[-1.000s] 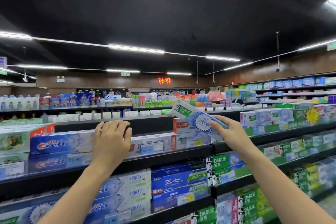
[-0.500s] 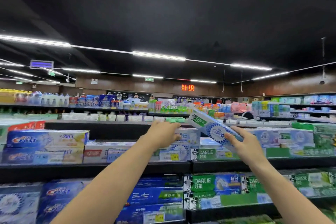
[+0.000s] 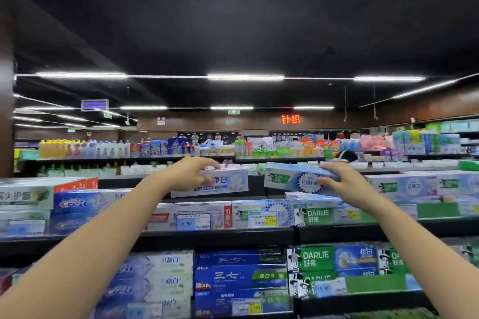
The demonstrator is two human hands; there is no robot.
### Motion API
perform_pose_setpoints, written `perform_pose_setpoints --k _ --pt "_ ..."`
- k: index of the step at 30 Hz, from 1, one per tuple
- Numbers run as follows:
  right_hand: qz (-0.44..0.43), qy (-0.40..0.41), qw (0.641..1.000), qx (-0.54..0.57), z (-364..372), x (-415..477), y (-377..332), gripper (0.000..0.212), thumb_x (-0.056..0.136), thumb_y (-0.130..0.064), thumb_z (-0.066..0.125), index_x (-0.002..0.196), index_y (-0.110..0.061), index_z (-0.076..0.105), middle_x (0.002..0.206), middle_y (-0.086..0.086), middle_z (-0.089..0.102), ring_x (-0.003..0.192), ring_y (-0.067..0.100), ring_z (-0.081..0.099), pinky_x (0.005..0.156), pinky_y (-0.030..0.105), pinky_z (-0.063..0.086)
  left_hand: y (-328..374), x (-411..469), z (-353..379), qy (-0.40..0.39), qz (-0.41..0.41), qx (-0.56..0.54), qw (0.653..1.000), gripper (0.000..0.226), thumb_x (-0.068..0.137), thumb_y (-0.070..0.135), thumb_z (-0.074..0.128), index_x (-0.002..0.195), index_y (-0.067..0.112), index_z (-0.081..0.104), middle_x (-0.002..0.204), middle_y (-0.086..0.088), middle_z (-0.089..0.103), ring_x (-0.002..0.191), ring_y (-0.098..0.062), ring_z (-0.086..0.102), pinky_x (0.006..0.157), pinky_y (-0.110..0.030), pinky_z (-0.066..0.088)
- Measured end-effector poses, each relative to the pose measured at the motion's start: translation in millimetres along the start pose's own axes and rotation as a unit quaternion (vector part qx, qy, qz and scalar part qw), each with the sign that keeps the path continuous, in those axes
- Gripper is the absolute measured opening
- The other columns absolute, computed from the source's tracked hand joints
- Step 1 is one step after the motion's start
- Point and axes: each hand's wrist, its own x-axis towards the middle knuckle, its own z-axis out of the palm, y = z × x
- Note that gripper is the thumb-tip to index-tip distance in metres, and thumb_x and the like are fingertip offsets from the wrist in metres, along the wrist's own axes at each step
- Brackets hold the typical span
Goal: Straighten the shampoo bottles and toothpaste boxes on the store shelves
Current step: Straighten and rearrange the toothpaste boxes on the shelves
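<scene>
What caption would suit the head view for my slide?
Left hand grips a white toothpaste box, right hand a Darlie box, above the top shelf.

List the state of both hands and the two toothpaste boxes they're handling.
left hand: grips the white toothpaste box at its left end.
right hand: grips the Darlie toothpaste box at its right end.
white toothpaste box: held, roughly level, label forward.
Darlie toothpaste box: held, slightly tilted, label forward.
</scene>
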Motion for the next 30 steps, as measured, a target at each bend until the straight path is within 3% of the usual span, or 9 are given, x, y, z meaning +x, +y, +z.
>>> perform_pose_setpoints --k 7,17,23,30 --pt "0.02 -0.162 0.986 0.026 4.0 12.6 -21.5 0.053 0.096 -0.041 0.062 0.145 -0.023 0.051 0.156 -0.005 0.037 0.145 0.019 0.035 0.111 0.035 0.032 -27.2 -12.8 10.9 -0.025 -0.014 0.024 0.999 0.045 0.094 0.04 0.066 0.136 0.041 0.052 0.145 0.01 0.052 0.128 -0.014 0.05 0.105 -0.038 0.043" --pt "-0.008 -0.164 0.986 0.028 25.7 18.6 -42.6 0.05 0.098 -0.041 0.059 0.145 -0.028 0.051 0.153 -0.007 0.045 0.141 0.016 0.041 0.111 0.032 0.033 -27.8 -20.1 4.6 -0.043 -0.008 0.007 0.999 0.046 0.096 0.036 0.064 0.14 0.039 0.051 0.148 0.014 0.049 0.134 -0.011 0.046 0.11 -0.038 0.04" --pt "-0.025 -0.121 0.992 0.017 43.3 12.0 -55.6 0.05 0.098 -0.038 0.061 0.146 -0.027 0.051 0.149 -0.006 0.051 0.135 0.015 0.048 0.11 0.032 0.038 -35.3 -27.5 0.2 -0.056 -0.007 0.008 0.998 0.045 0.098 0.034 0.061 0.141 0.04 0.049 0.151 0.012 0.045 0.136 -0.012 0.044 0.111 -0.037 0.038" --pt "-0.012 -0.069 0.998 0.0 43.4 -7.3 -49.2 0.062 0.093 -0.052 0.062 0.148 -0.029 0.047 0.144 0.0 0.046 0.132 0.019 0.045 0.108 0.033 0.039 -22.6 -25.8 10.0 -0.014 0.0 0.047 0.999 0.065 0.09 0.065 0.056 0.148 0.043 0.039 0.148 0.011 0.048 0.131 -0.013 0.05 0.105 -0.034 0.041"
